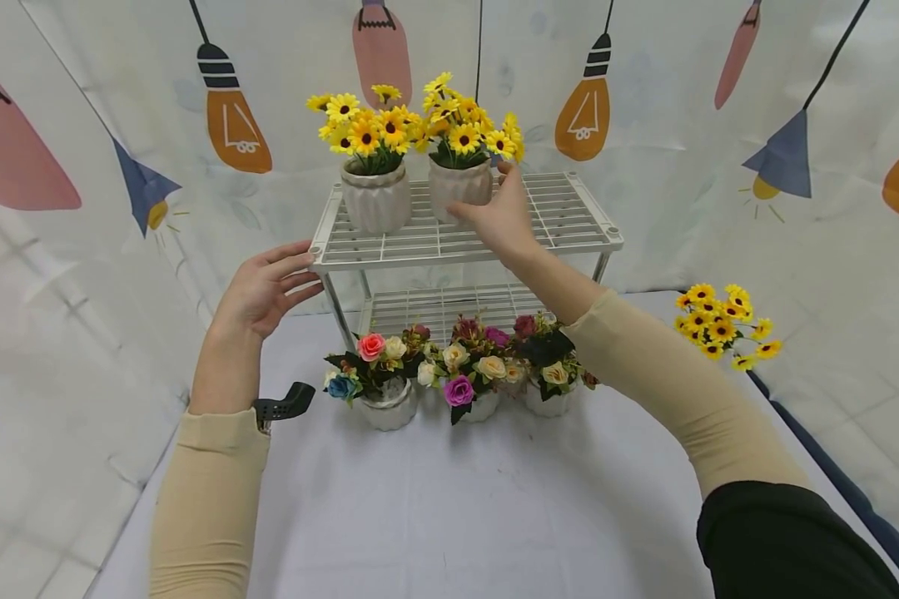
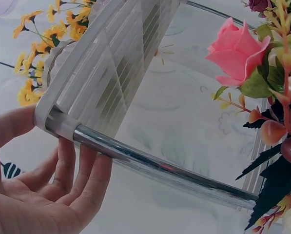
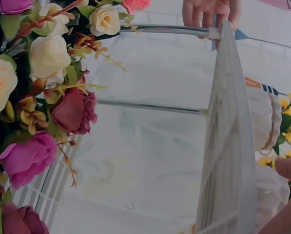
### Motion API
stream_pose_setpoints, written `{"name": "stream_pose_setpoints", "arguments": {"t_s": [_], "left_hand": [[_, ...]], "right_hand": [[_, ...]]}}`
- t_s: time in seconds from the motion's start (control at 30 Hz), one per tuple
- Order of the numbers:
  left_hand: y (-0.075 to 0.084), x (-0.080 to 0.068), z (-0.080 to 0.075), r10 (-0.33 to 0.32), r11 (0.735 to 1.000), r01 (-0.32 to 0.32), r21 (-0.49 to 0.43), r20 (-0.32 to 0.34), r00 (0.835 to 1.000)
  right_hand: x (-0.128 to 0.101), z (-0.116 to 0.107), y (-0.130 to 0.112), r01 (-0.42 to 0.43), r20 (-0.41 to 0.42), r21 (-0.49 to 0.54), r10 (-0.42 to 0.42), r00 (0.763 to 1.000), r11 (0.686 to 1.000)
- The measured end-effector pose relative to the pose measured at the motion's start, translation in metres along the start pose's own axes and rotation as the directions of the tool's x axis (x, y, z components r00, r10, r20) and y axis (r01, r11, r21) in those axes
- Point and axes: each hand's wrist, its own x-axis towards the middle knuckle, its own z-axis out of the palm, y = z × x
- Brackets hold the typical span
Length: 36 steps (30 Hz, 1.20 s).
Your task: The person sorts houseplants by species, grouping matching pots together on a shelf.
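Three rose pots (image 1: 464, 378) low; two sunflower pots (image 1: 418, 179) on rack (image 1: 569, 225), right hand (image 1: 498, 220) curled round one, left hand (image 1: 265, 287) flat-fingered against rack corner.

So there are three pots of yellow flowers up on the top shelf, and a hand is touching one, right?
Not quite: the head view shows only two pots on the top shelf, the left pot and the right pot. The right hand is touching the right pot.

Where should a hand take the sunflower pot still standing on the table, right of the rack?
Its pot is hidden under the blooms, so only the sunflower bunch shows. Probably best to come from the front-left, the open table side, and reach low under the flower heads to grip the base, not the thin stems. The curtain stands close behind it.
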Motion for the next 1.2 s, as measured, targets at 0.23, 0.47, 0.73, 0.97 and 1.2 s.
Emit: {"name": "stream_pose_setpoints", "arguments": {"t_s": [0.23,0.47,0.73,0.97,1.2], "left_hand": [[0.000,0.000,0.001,0.006,1.000,-0.006,-0.003,0.003,1.000],[0.001,-0.001,-0.001,0.007,1.000,-0.007,-0.005,-0.003,1.000],[0.000,-0.001,-0.001,0.006,1.000,-0.006,-0.020,-0.002,1.000],[0.000,-0.001,-0.001,0.006,1.000,-0.006,-0.011,-0.008,1.000],[0.000,-0.002,0.000,-0.002,1.000,0.002,0.000,-0.012,1.000]], "right_hand": [[-0.016,-0.025,0.001,0.038,0.022,-0.025,-0.037,0.999,0.999],[-0.034,-0.058,0.009,0.146,-0.011,-0.030,-0.146,0.989,0.989],[-0.047,-0.100,0.030,0.197,-0.102,-0.032,-0.199,0.975,0.980],[-0.060,-0.130,0.054,0.181,-0.222,-0.033,-0.184,0.958,0.983],[-0.077,-0.151,0.079,0.146,-0.307,-0.061,-0.158,0.939,0.987]]}}
